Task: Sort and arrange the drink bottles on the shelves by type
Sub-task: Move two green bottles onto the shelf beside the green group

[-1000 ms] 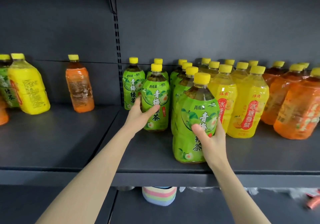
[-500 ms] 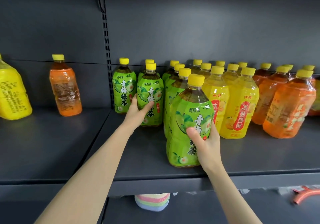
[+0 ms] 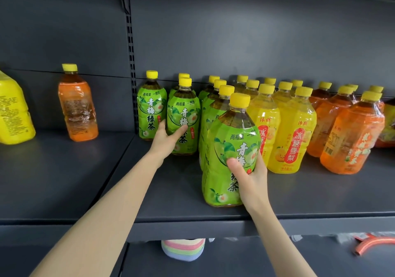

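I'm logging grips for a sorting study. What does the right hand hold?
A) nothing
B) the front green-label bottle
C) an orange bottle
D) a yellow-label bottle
B: the right hand curls its thumb and fingers round the front green-label bottle.
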